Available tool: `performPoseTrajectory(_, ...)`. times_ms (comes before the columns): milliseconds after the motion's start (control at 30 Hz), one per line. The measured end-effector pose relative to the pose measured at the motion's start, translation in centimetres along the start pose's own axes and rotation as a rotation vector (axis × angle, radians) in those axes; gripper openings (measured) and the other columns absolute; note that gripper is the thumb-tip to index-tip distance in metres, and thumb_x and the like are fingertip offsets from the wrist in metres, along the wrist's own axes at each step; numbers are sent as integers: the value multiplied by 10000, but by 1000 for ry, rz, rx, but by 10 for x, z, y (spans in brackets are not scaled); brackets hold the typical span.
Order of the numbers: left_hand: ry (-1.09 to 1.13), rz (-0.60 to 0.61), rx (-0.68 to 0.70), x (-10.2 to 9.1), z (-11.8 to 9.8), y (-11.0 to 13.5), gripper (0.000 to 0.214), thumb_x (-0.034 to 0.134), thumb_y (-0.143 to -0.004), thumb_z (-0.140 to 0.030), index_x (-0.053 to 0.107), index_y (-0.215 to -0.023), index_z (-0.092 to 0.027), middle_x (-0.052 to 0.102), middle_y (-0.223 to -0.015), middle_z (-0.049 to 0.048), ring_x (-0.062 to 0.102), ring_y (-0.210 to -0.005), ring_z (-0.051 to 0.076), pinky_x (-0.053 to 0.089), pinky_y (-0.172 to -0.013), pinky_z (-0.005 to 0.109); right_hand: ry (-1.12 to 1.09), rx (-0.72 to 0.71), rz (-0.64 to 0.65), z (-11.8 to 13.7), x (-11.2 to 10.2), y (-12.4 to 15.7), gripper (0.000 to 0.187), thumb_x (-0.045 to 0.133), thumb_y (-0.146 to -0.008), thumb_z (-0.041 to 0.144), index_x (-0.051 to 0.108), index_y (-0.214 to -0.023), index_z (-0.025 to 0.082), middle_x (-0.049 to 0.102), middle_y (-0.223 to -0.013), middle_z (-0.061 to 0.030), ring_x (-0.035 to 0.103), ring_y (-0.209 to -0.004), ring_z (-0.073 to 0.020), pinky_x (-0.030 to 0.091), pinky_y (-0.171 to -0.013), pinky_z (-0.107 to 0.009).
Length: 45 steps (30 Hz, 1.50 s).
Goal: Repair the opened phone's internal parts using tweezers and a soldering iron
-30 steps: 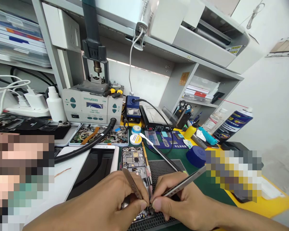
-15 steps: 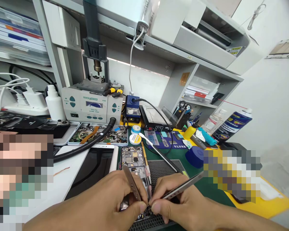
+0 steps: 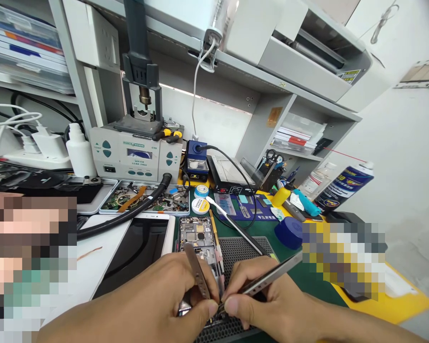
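Metal tweezers (image 3: 196, 269) are pinched in my left hand (image 3: 164, 290), their back end sticking up past the fingers. Another pair of tweezers (image 3: 273, 276) lies in the grip of my right hand (image 3: 271, 305), slanting up to the right. Both hands meet over the lower part of an opened phone (image 3: 197, 231), whose inner metal parts show. The thumbs and fingertips come close together there, and they hide the tweezer tips and the spot they work on. Under the phone lies a black perforated mat (image 3: 250, 242).
Left of the phone lies a white-framed phone (image 3: 145, 245) on white paper. Behind stand a tray of circuit boards (image 3: 157, 202), a hot-air station (image 3: 128, 159) and a blue soldering station (image 3: 196, 159). A white-tipped cable (image 3: 232, 221) crosses the mat. A blue tape roll (image 3: 288, 233) sits right.
Hardly anything differs. Both hands keep their grip on the tweezers over the phone, with only tiny fingertip shifts and a slight drift of the view.
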<state>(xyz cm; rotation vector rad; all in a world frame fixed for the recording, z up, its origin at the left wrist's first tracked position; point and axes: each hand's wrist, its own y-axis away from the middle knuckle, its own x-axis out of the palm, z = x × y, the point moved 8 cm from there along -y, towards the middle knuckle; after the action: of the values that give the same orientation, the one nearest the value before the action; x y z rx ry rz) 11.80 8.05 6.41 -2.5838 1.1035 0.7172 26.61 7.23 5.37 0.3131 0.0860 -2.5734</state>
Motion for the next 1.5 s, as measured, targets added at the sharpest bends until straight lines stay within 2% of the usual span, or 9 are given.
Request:
performPoseTrajectory(133, -27, 10, -41, 4, 4, 0, 213, 540, -1006, -208, 730, -1029, -303, 747, -1132, -57, 685, -1080, 183, 525, -968, 301, 16, -31, 1, 4, 0, -1, 154, 856, -898, 227, 762, -848, 115, 627, -669, 10, 542, -555, -95, 408, -510, -201)
performPoseTrajectory(467, -74, -85, -21, 3, 10, 5, 202, 561, -984, -208, 736, -1030, -297, 775, -1041, -45, 714, -956, 169, 527, -842, 267, 56, -44, -1, 7, 0, 1, 141, 834, -903, 224, 757, -836, 127, 624, -664, 13, 540, -542, -99, 407, -486, -198)
performPoseTrajectory(600, -44, -139, -73, -3, 7, 0, 84, 723, -933, -346, 765, -961, -279, 778, -925, 2, 706, -945, 226, 545, -827, 274, 59, -54, -5, 7, 0, 2, 128, 834, -897, 215, 763, -839, 126, 630, -665, 9, 546, -544, -99, 417, -487, -197)
performPoseTrajectory(800, -20, -159, -80, -10, -9, -11, 208, 785, -897, -478, 794, -988, -290, 766, -879, 17, 699, -984, 254, 565, -863, 281, 67, -66, 0, 10, 0, 1, 106, 827, -897, 192, 764, -836, 132, 633, -670, 15, 547, -554, -100, 422, -503, -201)
performPoseTrajectory(900, -23, -155, -75, -9, -6, -8, 179, 772, -903, -441, 791, -999, -291, 774, -881, 12, 705, -954, 245, 566, -839, 271, 62, -49, 1, 10, 0, 1, 111, 831, -894, 195, 764, -840, 124, 631, -670, 12, 544, -552, -100, 417, -498, -201)
performPoseTrajectory(1000, -41, -130, -57, -5, 1, -2, 96, 702, -938, -316, 778, -987, -286, 792, -909, -7, 714, -891, 208, 552, -792, 252, 61, -33, 4, 9, 0, 2, 121, 835, -894, 208, 764, -844, 123, 628, -663, 14, 539, -547, -100, 412, -494, -202)
performPoseTrajectory(1133, -94, -116, 14, -1, 1, 0, 216, 567, -956, -160, 739, -972, -290, 793, -958, -69, 722, -853, 135, 520, -766, 223, 75, -31, 9, 10, 0, 2, 128, 842, -896, 223, 766, -848, 132, 618, -651, 25, 524, -547, -98, 403, -498, -204)
performPoseTrajectory(1233, -121, -167, 14, -2, 1, 1, 200, 564, -945, -156, 720, -955, -281, 772, -912, -69, 703, -803, 128, 509, -728, 229, 71, -24, 11, 10, 0, 1, 128, 841, -900, 224, 769, -848, 132, 624, -660, 22, 533, -556, -98, 415, -505, -204)
performPoseTrajectory(1500, -135, -148, 7, -2, -3, -1, 183, 565, -947, -195, 721, -918, -288, 758, -885, -63, 680, -785, 138, 494, -716, 243, 74, -3, 12, 9, 1, 1, 141, 844, -899, 246, 768, -844, 141, 625, -663, 21, 547, -559, -105, 430, -497, -206)
